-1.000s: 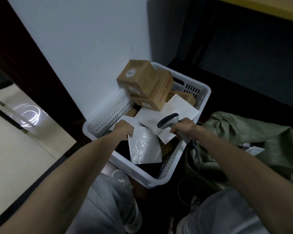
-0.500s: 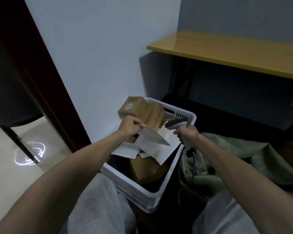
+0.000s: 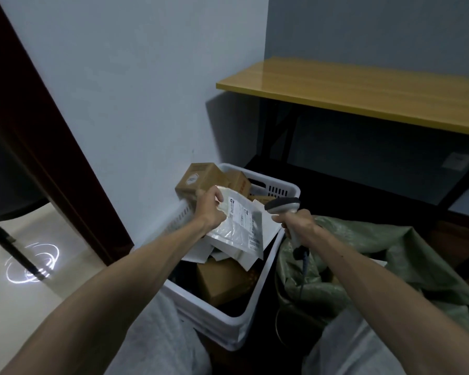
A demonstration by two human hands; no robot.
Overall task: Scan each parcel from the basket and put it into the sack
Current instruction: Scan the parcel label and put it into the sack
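A white plastic basket (image 3: 257,301) stands on the floor against the wall, holding several brown cardboard boxes (image 3: 201,178) and white flat mailers. My left hand (image 3: 210,209) grips the top edge of a clear-white plastic parcel (image 3: 241,230) and holds it up over the basket, its printed label facing me. My right hand (image 3: 295,221) grips the handle of a grey barcode scanner (image 3: 282,205), whose head sits just right of the parcel. The green woven sack (image 3: 363,261) lies crumpled to the right of the basket.
A yellow-topped table (image 3: 363,90) on dark legs stands behind the sack. A dark door frame (image 3: 38,147) runs along the left, with a chair leg (image 3: 14,247) on the pale floor. My knees in grey trousers fill the bottom edge.
My left hand has lifted the plastic parcel out of the basket and turned its label toward me. The scanner hand stays beside it; my view has tilted upward.
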